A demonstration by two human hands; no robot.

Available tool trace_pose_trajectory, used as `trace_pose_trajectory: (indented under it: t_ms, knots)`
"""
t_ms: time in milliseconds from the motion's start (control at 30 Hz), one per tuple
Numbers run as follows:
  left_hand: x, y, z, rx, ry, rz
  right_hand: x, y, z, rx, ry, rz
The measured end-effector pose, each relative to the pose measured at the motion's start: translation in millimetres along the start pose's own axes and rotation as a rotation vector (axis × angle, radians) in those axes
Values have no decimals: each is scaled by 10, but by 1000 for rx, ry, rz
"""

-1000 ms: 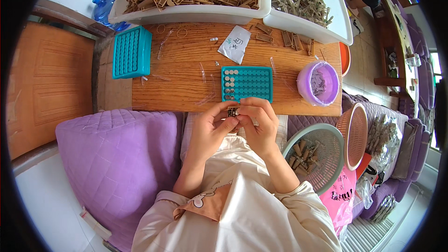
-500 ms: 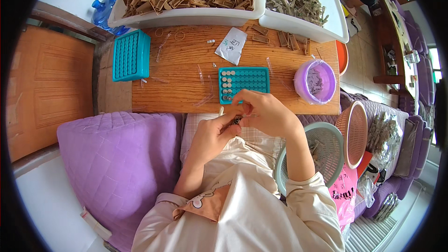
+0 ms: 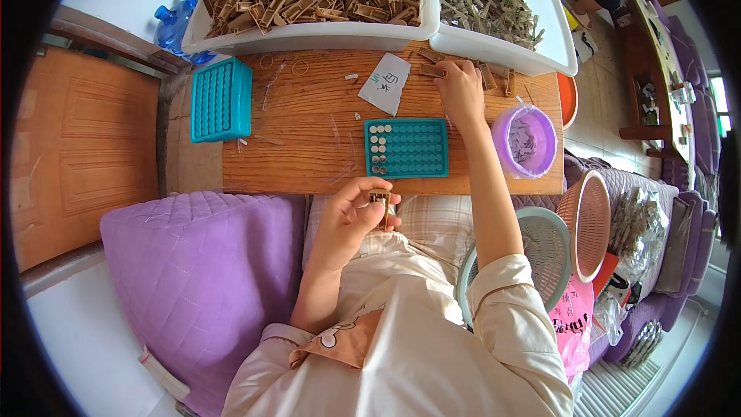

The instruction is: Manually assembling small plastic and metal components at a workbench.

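Landmark: teal grid tray [image 3: 407, 147], flat on the wooden surface [image 3: 309, 139], its leftmost holes filled with pale round ends.

Left hand [image 3: 351, 220]: just below the tray, off the near edge of the surface; fingers [image 3: 369, 189] curled shut around a small brown clip piece [image 3: 380, 199], held upright.

Right hand [image 3: 461, 93]: above and right of the tray, arm stretched across; fingers rested on loose brown wooden pieces [image 3: 432, 69] at the far edge. Whether any piece was gripped could not be told.

Paper slip [image 3: 384, 83]: white, just above the tray.

Second teal tray [image 3: 221, 99]: well left of the landmark, at the surface's end.

Purple bowl [image 3: 525, 140]: right of the tray, holding small bits.

White bin [image 3: 316, 0]: beyond the tray, heaped with brown wooden pieces. Second white bin [image 3: 498, 8]: beyond and right, holding greyer pieces.

Purple cushion [image 3: 201, 278]: below and left of the tray.
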State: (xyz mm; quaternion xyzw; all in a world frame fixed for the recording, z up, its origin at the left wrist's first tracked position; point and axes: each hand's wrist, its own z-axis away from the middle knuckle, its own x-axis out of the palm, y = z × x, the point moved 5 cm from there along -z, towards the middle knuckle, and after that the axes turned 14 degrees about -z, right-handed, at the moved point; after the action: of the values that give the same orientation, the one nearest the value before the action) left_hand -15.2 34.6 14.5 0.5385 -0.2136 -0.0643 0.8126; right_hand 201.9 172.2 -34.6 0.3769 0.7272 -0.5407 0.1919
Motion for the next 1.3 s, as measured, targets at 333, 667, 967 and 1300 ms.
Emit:
trace_pose_trajectory:
  t_ms: [333, 667, 967, 1300]
  knots:
    - [-71, 16, -44, 100, 132, 171, -63, -159, 40, 227, -71, -205]
    - [-61, -37, -63, 95, 121, 301, 184, 0, -69, 24, -103, 216]
    - [-162, -24, -58, 276, 379, 319, -186, -545, 290, 257, -17, -685]
    - [-69, 2, -33, 362, 349, 299, -234, -1309, 1112, 586, -77, -1569]
